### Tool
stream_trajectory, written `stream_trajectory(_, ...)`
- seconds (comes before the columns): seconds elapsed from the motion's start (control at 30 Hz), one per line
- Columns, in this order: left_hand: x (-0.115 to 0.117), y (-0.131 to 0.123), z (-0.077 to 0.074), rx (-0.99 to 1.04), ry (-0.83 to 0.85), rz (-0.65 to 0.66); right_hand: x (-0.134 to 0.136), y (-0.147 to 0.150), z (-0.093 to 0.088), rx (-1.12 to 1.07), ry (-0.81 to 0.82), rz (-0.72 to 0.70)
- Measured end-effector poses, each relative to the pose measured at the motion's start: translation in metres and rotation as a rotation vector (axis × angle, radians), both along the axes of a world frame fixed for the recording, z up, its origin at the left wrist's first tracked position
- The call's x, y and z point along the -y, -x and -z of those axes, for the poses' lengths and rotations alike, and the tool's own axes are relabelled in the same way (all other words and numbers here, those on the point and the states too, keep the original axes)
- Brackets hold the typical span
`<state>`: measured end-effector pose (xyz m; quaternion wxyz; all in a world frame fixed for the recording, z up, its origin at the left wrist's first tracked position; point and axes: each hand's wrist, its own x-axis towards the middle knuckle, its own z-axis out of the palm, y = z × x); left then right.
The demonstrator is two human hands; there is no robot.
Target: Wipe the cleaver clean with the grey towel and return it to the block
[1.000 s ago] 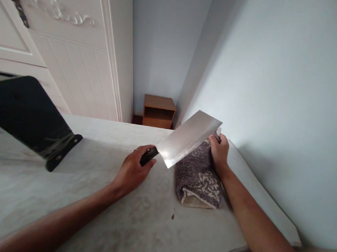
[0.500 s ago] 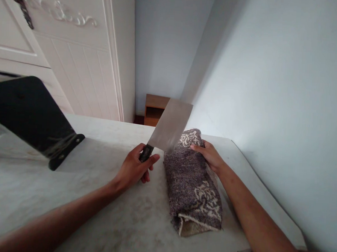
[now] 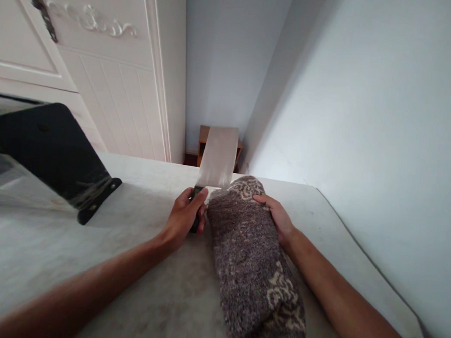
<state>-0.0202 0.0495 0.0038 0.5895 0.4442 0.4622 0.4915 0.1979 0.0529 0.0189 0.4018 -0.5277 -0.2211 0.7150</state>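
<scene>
My left hand (image 3: pixel 187 213) is closed round the black handle of a cleaver (image 3: pixel 219 156). The broad blade points away from me, its lower corner close to the far end of a folded purple-grey cloth (image 3: pixel 243 255) with cream patterns; I cannot tell whether they touch. On the cloth's right side, my right hand (image 3: pixel 278 214) grips its far part, the thumb on top and the fingers hidden behind the edge. The near end of the cloth runs out at the bottom of the view.
A pale marbled table (image 3: pixel 151 286) lies under my arms. At left stands a black panel with a riveted foot (image 3: pixel 60 155), partly wrapped in clear plastic. Beyond the table are a white cabinet (image 3: pixel 116 92) and a small wooden shelf (image 3: pixel 203 135). A wall (image 3: pixel 382 122) borders the right.
The cleaver has turned more upright and shifted slightly left in view. The cloth has been lifted nearer to me, its near end now leaving the frame. Both hands keep their hold.
</scene>
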Motion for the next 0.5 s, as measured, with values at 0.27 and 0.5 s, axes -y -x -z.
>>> stream_trajectory(0.27,0.005,-0.004,0.007,-0.145,-0.049,0.052,0.004,0.017,0.017,-0.119,-0.064,-0.155)
stream_trajectory(0.5,0.002,-0.006,0.008,-0.561,-0.318,0.085,-0.001,0.014,0.027,-0.084,-0.191,-0.167)
